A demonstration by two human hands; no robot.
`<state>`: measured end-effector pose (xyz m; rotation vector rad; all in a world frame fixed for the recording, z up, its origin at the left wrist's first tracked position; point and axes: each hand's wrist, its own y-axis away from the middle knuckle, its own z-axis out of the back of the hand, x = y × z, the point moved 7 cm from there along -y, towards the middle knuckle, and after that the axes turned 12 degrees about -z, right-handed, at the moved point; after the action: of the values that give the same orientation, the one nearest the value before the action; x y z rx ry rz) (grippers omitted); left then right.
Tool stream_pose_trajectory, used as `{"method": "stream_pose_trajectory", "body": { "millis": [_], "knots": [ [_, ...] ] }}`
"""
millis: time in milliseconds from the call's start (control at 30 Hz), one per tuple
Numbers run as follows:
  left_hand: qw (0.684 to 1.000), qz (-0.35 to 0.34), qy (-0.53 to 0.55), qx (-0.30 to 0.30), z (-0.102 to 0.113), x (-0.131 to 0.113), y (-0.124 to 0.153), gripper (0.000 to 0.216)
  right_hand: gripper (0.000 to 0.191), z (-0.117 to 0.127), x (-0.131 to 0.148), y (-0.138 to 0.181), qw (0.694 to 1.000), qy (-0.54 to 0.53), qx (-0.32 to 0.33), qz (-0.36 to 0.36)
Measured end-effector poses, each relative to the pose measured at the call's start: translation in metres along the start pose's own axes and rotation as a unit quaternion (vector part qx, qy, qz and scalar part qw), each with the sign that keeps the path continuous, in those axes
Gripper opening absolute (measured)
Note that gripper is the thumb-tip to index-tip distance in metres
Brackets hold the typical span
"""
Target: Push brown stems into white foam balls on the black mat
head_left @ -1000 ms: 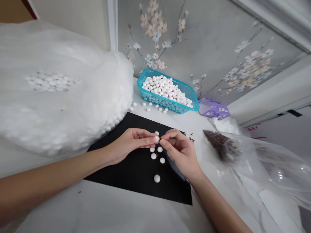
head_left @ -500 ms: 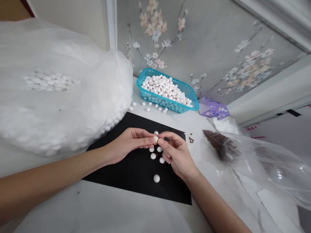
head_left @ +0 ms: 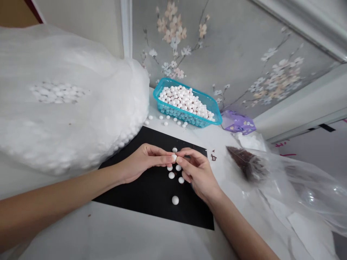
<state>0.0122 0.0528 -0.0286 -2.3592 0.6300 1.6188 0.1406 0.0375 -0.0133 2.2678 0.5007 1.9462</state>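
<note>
Between the thumb and fingertips of my left hand (head_left: 148,160) is a small white ball (head_left: 174,157). My right hand (head_left: 196,171) is closed in a pinch, thumb and index fingertip against the right side of that ball; anything tiny between them is hidden. Under and around the hands, several more white balls lie on a black sheet (head_left: 130,195). One of them, a loose ball (head_left: 175,200), sits apart nearer me. Small dark brown bits show beside some of these balls.
A blue plastic basket (head_left: 189,119) heaped with white balls stands at the back, with loose balls before it. A large translucent bag (head_left: 81,133) of white balls fills the left. At right lie a purple packet (head_left: 240,124) and a clear bag with brown pieces (head_left: 248,164).
The view has shifted very slightly. Both hands keep the same pinch at the white ball, which has turned or shifted a little between the fingertips.
</note>
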Motion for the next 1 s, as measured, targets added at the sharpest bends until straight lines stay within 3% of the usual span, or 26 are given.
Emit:
{"method": "stream_pose_trajectory", "body": {
  "millis": [133,300,367,467,600,700,867,933,1000],
  "knots": [
    [0.999,-0.004,0.021,-0.031,0.005,0.001,-0.003,0.010,0.026,0.007,0.011,-0.009,0.995,0.103,-0.013,-0.013],
    [0.995,-0.040,0.038,-0.089,0.011,-0.004,-0.005,0.013,0.033,0.012,0.041,-0.053,0.954,0.298,-0.006,0.040],
    [0.994,-0.045,0.038,-0.088,0.010,-0.006,-0.005,0.014,0.030,0.014,0.056,-0.073,0.915,0.378,-0.080,0.117],
    [0.995,-0.049,0.034,-0.081,0.008,-0.007,-0.004,0.016,0.029,0.000,0.066,-0.094,0.828,0.501,-0.150,0.204],
    [0.995,-0.056,0.020,-0.076,0.009,-0.006,-0.003,0.018,0.028,-0.022,0.061,-0.109,0.759,0.600,-0.154,0.199],
    [0.995,-0.075,-0.020,-0.070,0.010,-0.007,-0.003,0.021,0.018,-0.028,0.060,-0.110,0.746,0.620,-0.159,0.182],
    [0.988,-0.116,-0.102,-0.030,0.004,-0.011,-0.003,0.021,0.015,-0.026,0.057,-0.110,0.747,0.620,-0.162,0.179],
    [0.972,-0.155,-0.178,-0.021,0.002,-0.016,-0.002,0.020,0.015,-0.024,0.056,-0.111,0.747,0.619,-0.163,0.179],
    [0.930,-0.223,-0.292,-0.028,-0.002,-0.027,0.003,0.018,0.014,-0.023,0.055,-0.110,0.748,0.616,-0.167,0.183]
  ]
}}
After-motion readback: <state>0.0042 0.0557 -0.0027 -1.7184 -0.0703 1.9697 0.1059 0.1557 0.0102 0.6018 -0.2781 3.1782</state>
